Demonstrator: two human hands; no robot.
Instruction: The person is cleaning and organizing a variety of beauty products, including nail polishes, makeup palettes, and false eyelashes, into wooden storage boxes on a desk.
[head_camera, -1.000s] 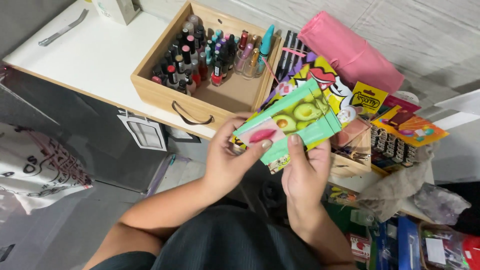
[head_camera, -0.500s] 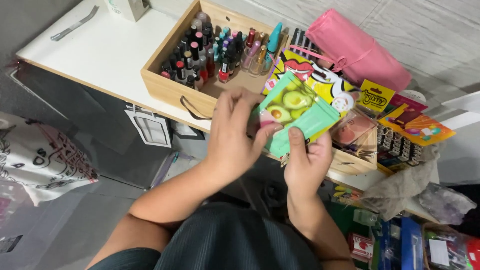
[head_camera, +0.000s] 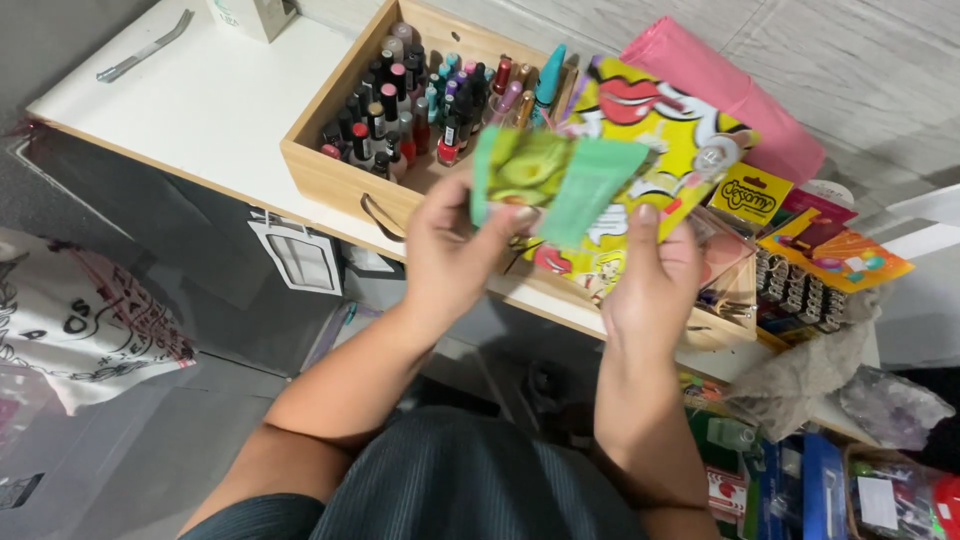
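My left hand (head_camera: 455, 250) grips a green packet with an avocado picture (head_camera: 520, 175), lifted clear of the stack and blurred by motion. My right hand (head_camera: 655, 285) holds the rest of the stack, a mint-green packet (head_camera: 595, 190) in front of a yellow packet printed with red lips (head_camera: 665, 140). Both hands hover over the front edge of a white table (head_camera: 210, 100), just in front of a wooden box (head_camera: 330, 175) filled with several nail polish bottles (head_camera: 400, 120).
A pink pouch (head_camera: 740, 95) lies behind the packets. Small yellow and orange packs (head_camera: 830, 255) and a clear case sit at the right. A metal tool (head_camera: 145, 45) lies at the table's far left. Bags and boxes crowd the floor at the right.
The left hand has pulled the avocado packet off the stack to the left. The yellow lips packet is now exposed in the right hand. Both hands rose slightly.
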